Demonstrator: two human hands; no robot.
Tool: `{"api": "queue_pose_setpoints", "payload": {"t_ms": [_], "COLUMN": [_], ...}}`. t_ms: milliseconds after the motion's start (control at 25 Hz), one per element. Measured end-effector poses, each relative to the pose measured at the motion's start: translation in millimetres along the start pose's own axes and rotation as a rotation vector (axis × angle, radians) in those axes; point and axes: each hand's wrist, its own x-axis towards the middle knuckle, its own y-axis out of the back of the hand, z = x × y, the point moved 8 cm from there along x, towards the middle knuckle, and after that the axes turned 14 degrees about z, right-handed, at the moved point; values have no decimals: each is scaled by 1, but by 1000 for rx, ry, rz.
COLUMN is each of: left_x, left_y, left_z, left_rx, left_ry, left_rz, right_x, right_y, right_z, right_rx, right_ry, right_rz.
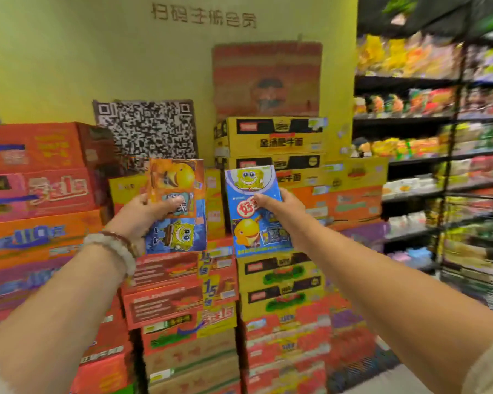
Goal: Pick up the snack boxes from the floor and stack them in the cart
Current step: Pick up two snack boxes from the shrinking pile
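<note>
I hold two flat snack boxes upright at chest height in front of a wall of stacked cartons. My left hand (143, 214) grips the left edge of an orange-and-blue snack box (178, 206) with cartoon prints. A blue snack box (256, 211) with a yellow cartoon figure is gripped by my right hand (279, 207), thumb across its front. The two boxes stand side by side with a narrow gap between them. No cart shows in this view.
Stacked cartons (182, 302) in red, orange and yellow fill the space ahead and to the left. A yellow wall with a QR code poster (145, 129) rises behind. Black shelving (444, 172) with packaged snacks lines the right side. Floor shows at bottom right.
</note>
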Motion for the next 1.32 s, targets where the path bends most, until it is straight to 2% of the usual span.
{"api": "queue_pose_setpoints", "payload": {"t_ms": [200, 400, 680, 880, 1000, 1320], "left_x": [13, 27, 36, 22, 16, 44], "left_y": [-172, -325, -512, -644, -726, -917], "left_z": [-15, -35, -51, -72, -88, -144], "left_rx": [-75, -124, -140, -154, -155, -164], "left_ry": [32, 97, 107, 105, 99, 184], "left_rz": [-243, -514, -764, -915, -967, -978], "right_x": [32, 59, 89, 105, 131, 236], "right_y": [147, 264, 399, 501, 566, 719], "right_z": [-5, -7, 3, 14, 17, 45], "right_rx": [-61, -122, -131, -167, -171, -232], "right_ry": [17, 54, 68, 72, 83, 19], "right_rz": [239, 460, 749, 893, 945, 968]}}
